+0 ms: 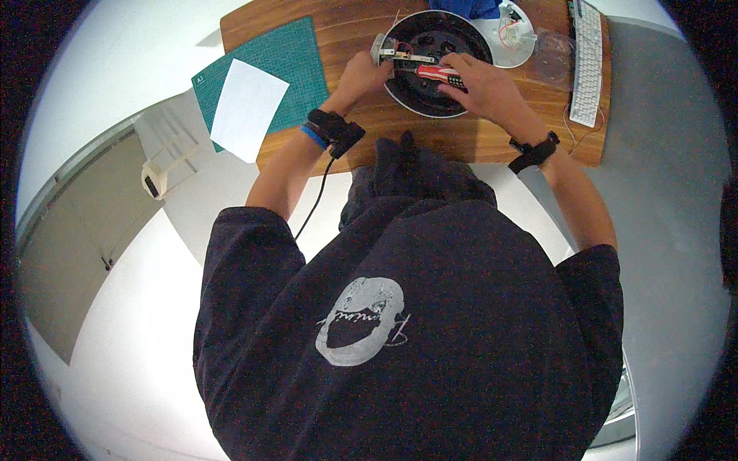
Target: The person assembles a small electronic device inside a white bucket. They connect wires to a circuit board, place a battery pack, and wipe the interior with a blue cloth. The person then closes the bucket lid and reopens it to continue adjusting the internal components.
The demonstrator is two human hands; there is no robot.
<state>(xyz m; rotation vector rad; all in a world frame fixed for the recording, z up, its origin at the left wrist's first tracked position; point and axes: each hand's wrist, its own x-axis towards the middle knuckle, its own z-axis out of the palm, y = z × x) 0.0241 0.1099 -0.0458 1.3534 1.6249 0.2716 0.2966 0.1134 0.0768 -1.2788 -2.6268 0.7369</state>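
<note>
Nearest the body, both forearms reach forward over the wooden desk (477, 146). The right hand (480, 84) is clenched around a screwdriver (438, 74) with a red and black handle; its long axis runs roughly sideways, tip pointing left toward the left hand (363, 75). The left hand grips a small grey metal part (388, 52) at the rim of a round black housing (430, 104), so the tool's tip meets the part just beside the left fingers. Left of them lies a green cutting mat (288, 54) under a white sheet (246, 107); right, a white keyboard (588, 61). Pale floor surrounds the desk.
</note>
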